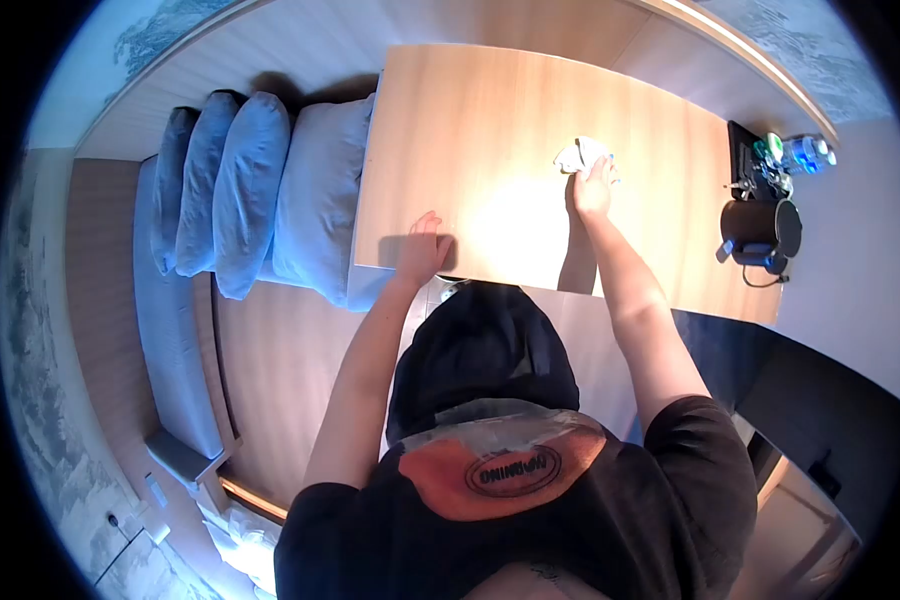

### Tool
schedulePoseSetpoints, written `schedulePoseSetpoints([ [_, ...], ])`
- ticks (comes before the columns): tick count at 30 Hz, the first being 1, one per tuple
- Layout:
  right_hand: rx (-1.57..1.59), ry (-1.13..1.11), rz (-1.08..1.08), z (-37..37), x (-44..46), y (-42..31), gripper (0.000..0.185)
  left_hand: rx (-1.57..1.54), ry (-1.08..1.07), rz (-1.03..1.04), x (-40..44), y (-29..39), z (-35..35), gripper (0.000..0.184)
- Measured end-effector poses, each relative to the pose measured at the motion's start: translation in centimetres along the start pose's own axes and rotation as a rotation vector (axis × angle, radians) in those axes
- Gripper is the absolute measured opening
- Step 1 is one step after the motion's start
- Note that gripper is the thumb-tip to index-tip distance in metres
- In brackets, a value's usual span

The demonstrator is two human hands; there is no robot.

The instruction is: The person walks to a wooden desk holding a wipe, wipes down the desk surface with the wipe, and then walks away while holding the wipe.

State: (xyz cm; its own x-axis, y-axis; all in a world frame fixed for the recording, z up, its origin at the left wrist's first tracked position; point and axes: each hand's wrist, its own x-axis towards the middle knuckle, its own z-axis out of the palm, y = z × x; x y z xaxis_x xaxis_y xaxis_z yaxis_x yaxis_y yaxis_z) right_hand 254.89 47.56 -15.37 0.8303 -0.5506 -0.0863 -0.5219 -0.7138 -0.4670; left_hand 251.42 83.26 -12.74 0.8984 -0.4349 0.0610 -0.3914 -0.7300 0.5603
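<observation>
A light wood table (450, 130) stretches out in front of me. On its far half lies a crumpled white cloth (577, 154), with my right hand (594, 188) closed over it and pressed toward the tabletop. Part of the cloth sticks out to the left of my fingers. My left hand (423, 250) is at the near left edge of the table, fingers stretched out and holding nothing. Its shadow falls on the wood around it; whether the palm touches the surface I cannot tell.
A dark kettle (755, 228) stands at the table's right end, beside a black tray (746, 160) with small items and plastic bottles (805, 155). Grey-blue cushions (320, 195) line the seat on the left. A dark panel (820, 400) is at the lower right.
</observation>
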Motion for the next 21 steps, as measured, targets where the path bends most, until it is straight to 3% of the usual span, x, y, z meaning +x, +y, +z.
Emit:
schedulePoseSetpoints([
  [3, -0.205, 0.098, -0.078, 0.1, -0.4, -1.8, 0.072, -0.113, 0.02, -0.058, 0.6, 0.9, -0.6, 0.037],
  [8, -0.243, 0.061, -0.399, 1.5, 2.1, -4.7, 0.067, -0.105, 0.056, -0.139, 0.9, 1.7, -0.5, 0.03],
  [10, -0.297, 0.007, -0.526, 2.9, 1.3, -6.4, 0.066, -0.082, 0.109, -0.142, 0.7, 0.9, -0.2, 0.028],
  [13, -0.318, -0.141, -0.768, 4.4, -2.5, -10.1, 0.063, -0.217, 0.218, -0.354, 0.6, 1.7, -0.1, 0.024],
  [15, -0.094, -0.225, -0.926, 7.1, -5.9, -11.5, 0.06, -0.202, 0.225, -0.375, 0.6, 2.7, -0.9, 0.024],
  [17, -0.109, -0.508, -1.049, 5.8, -8.5, -14.7, 0.058, -0.2, 0.235, -0.4, 0.1, 3.0, -1.2, 0.024],
  [20, 0.287, -0.565, -1.053, 8.4, -8.2, -14.1, 0.052, -0.182, 0.268, -0.421, 0.0, 2.7, -1.3, 0.023],
  [21, 0.416, -0.551, -0.887, 8.1, -7.5, -14.2, 0.05, -0.153, 0.284, -0.419, -0.2, 2.9, -1.7, 0.022],
])
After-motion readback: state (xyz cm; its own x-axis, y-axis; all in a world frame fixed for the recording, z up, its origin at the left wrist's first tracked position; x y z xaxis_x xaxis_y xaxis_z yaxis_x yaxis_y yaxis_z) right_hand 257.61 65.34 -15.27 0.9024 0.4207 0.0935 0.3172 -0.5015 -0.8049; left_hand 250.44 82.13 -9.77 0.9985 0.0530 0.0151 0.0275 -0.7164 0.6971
